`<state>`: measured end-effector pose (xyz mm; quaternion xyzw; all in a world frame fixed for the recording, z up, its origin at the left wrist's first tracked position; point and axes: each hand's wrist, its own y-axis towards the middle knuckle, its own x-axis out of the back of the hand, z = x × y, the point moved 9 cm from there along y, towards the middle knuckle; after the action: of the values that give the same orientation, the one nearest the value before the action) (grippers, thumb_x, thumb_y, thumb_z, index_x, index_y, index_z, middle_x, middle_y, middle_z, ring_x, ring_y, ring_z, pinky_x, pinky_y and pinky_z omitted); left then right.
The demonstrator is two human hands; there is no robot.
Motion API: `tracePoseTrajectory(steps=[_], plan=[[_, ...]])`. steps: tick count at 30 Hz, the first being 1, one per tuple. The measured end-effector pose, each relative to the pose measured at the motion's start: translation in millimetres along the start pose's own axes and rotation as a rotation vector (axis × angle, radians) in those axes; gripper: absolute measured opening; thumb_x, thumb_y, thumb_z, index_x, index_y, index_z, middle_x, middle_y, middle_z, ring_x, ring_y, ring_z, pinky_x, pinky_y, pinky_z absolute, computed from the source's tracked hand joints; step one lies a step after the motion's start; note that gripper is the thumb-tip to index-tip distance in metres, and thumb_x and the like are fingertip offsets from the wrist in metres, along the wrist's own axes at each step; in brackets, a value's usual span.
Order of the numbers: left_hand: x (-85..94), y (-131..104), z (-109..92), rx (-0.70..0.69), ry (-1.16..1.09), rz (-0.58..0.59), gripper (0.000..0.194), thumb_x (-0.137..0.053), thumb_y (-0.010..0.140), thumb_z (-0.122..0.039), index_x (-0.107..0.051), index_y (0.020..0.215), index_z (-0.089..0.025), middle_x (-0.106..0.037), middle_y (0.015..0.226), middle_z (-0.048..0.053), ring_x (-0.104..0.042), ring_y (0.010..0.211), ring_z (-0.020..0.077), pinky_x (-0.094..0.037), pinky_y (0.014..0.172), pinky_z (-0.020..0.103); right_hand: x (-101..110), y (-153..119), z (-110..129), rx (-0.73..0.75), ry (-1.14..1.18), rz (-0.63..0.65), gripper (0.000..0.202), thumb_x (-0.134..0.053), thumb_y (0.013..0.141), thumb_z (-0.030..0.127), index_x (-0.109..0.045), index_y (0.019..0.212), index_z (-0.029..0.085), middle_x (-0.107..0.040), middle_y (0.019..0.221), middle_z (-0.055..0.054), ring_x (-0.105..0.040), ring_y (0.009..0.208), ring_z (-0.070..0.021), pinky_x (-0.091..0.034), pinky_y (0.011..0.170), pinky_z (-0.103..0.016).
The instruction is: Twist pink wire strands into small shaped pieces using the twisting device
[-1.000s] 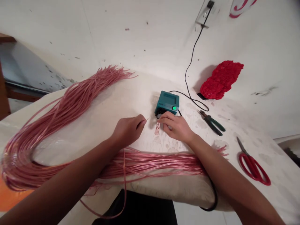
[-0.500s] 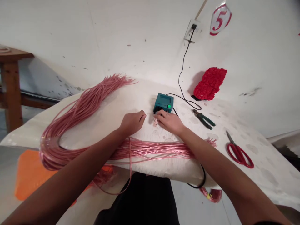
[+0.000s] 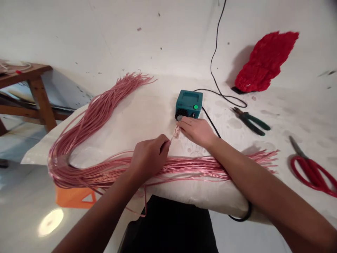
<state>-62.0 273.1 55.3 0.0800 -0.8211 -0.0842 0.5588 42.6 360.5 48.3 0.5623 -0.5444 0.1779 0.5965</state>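
Observation:
My left hand (image 3: 151, 154) is closed in a pinch on the end of a thin pink wire, just short of a teal machine (image 3: 188, 102). A length of pink wire (image 3: 145, 202) hangs below this hand over the table edge. Against the machine's front, beside its black toothed wheel (image 3: 181, 114), is my right hand (image 3: 197, 130), fingers bent together; what they hold is hidden. Small copper-coloured scraps (image 3: 176, 131) lie between the hands. Under my forearms stretches a long bundle of pink wires (image 3: 189, 166), curving round at the left.
Green-handled pliers (image 3: 251, 121) and red-handled scissors (image 3: 310, 172) lie to the right. A red ruffled object (image 3: 265, 63) leans on the wall. A black cord (image 3: 214, 59) runs down to the table. Below the left edge is an orange stool-like object (image 3: 75, 197); a wooden bench (image 3: 39, 95) stands beyond.
My left hand has moved back towards me from the machine, its fingertips lower than the toothed wheel. The right hand stays at the machine's front. The whole view has shifted.

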Motion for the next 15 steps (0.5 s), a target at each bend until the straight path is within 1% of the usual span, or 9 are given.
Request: tracePoseTrajectory(steps=[3,6,11,13,15], plan=[[-12.4,-4,-7,0.003,-0.009,0.042,0.021,-0.048,0.094,-0.032,-0.064,0.087,-0.020,-0.063,0.063,-0.001,-0.054,0.055,0.0142,-0.033,0.057,0.026,-1,-1,-3,-0.019,0.022,-0.002,0.025,-0.046,0.098,0.013,-0.065,0.112,0.017,-0.070,0.105,-0.005,-0.064,0.083,-0.0168,-0.024,0.053,-0.031],[-19.4,-3,-18,-0.034,0.006,0.044,0.021,-0.047,0.094,-0.031,-0.064,0.086,-0.020,-0.064,0.063,-0.001,-0.054,0.055,0.0142,-0.034,0.057,0.026,-3,-1,-6,-0.052,0.037,0.004,0.023,-0.046,0.099,0.014,-0.066,0.110,0.018,-0.070,0.106,-0.004,-0.064,0.083,-0.0166,-0.018,0.051,-0.033],[-19.5,3,-31,-0.037,0.062,-0.058,0.021,-0.048,0.093,-0.031,-0.063,0.085,-0.020,-0.062,0.060,-0.001,-0.050,0.052,0.0138,-0.031,0.055,0.027,-4,-1,-6,-0.085,0.064,0.023,0.025,-0.045,0.099,0.014,-0.065,0.112,0.018,-0.069,0.112,-0.004,-0.063,0.083,-0.0164,-0.015,0.051,-0.033],[-18.5,5,-32,-0.032,0.093,-0.099,0.021,-0.049,0.093,-0.031,-0.063,0.084,-0.020,-0.061,0.058,-0.001,-0.048,0.051,0.0138,-0.030,0.055,0.027,-4,-1,-5,-0.092,0.061,0.022,0.024,-0.045,0.100,0.015,-0.065,0.112,0.019,-0.068,0.113,-0.004,-0.062,0.082,-0.0161,-0.015,0.052,-0.033],[-19.0,5,-30,-0.019,0.115,-0.113,0.020,-0.050,0.092,-0.032,-0.064,0.083,-0.020,-0.060,0.057,-0.001,-0.047,0.050,0.0138,-0.029,0.055,0.027,-3,-1,-5,-0.094,0.057,0.018,0.024,-0.045,0.100,0.016,-0.066,0.112,0.019,-0.068,0.113,-0.004,-0.062,0.082,-0.0161,-0.015,0.052,-0.033]])
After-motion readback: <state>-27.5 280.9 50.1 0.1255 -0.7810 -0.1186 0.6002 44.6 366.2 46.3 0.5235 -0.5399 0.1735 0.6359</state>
